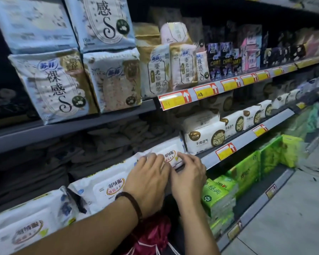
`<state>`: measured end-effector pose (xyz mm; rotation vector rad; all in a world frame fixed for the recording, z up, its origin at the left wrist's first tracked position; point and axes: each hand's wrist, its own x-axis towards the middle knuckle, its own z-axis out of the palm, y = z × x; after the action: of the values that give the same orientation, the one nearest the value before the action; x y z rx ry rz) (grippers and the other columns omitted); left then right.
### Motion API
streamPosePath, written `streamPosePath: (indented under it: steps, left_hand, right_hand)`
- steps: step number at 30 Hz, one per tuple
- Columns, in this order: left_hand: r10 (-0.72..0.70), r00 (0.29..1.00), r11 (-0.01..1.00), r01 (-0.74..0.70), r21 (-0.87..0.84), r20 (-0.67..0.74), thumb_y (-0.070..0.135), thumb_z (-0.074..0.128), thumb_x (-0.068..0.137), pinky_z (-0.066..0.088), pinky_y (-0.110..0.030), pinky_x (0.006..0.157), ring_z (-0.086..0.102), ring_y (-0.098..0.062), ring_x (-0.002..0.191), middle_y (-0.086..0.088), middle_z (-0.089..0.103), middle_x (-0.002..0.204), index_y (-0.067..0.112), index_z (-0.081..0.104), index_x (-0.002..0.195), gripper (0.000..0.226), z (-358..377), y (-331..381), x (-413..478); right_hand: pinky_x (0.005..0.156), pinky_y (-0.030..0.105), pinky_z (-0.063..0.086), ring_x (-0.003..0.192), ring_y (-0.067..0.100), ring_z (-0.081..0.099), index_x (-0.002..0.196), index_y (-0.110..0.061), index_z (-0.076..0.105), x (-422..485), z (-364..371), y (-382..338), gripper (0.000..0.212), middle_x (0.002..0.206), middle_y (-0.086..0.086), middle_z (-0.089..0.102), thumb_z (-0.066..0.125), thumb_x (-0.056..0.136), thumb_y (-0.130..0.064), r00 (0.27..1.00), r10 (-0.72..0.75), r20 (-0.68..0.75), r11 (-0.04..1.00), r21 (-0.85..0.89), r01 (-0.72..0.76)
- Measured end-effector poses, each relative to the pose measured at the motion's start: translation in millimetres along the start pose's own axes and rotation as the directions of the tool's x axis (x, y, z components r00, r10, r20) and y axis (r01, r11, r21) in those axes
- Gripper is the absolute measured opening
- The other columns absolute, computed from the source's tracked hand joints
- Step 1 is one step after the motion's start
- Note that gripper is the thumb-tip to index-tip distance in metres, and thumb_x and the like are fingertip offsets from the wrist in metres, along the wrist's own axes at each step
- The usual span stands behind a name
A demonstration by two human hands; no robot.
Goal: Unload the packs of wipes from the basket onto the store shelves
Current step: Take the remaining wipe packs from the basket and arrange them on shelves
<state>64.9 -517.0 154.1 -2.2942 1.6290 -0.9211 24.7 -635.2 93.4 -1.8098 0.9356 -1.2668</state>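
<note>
A white pack of wipes (170, 155) with a red-and-gold oval label lies on the middle shelf (247, 139), and both my hands are on it. My left hand (148, 174), with a dark bead bracelet on the wrist, lies over the pack's left part with its fingers laid on top. My right hand (188, 172) holds the pack's front right edge, fingers curled over it; the thumb is hidden. Two more packs of the same wipes (107, 187) (26, 227) stand in a row to the left on the same shelf. No basket is in view.
Blue and gold packs (57, 83) fill the upper shelf, with red-and-yellow price tags (177, 99) on its rail. White tissue packs (203, 138) sit right of my hands. Green tissue packs (219, 196) fill the bottom shelf. A pink-red bag (151, 236) hangs below my arms. Grey floor lies at right.
</note>
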Motion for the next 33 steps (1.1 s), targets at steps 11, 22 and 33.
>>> streamPosePath:
  steps: [11,22,33]
  left_hand:
    - [-0.054,0.89,0.988,-0.017,0.153,0.452,0.076,0.034,0.096,-0.008,-0.058,0.128,-0.039,-0.048,0.149,-0.025,-0.05,0.155,0.01,-0.03,0.16,0.112,30,13,-5]
    - [-0.09,0.852,0.97,-0.041,0.238,0.515,0.067,0.057,0.086,-0.018,-0.062,0.123,-0.034,-0.047,0.152,-0.022,-0.048,0.158,0.016,-0.028,0.161,0.125,31,6,3]
    - [-0.121,0.959,0.987,0.089,0.134,0.257,0.039,0.066,0.081,-0.002,-0.06,0.124,0.012,-0.044,0.156,-0.024,0.013,0.169,0.004,0.035,0.161,0.094,-7,-22,-112]
  right_hand:
    - [0.121,0.053,0.012,0.16,0.025,0.006,0.159,-0.045,0.038,0,-9,-13,0.058,0.17,-0.018,0.03,0.055,0.104,-0.042,0.954,0.126,0.273,0.983,-0.165,-0.083]
    - [0.123,0.06,0.007,0.161,0.032,-0.004,0.166,-0.043,0.019,4,-20,-11,0.064,0.177,-0.015,0.008,0.047,0.108,-0.043,0.871,0.115,0.478,0.977,-0.212,-0.013]
    - [0.102,0.046,0.048,0.118,0.033,0.058,0.12,-0.021,0.066,-57,-28,-64,0.032,0.12,0.007,0.066,0.058,0.091,-0.03,0.919,-0.229,0.32,0.963,-0.065,0.262]
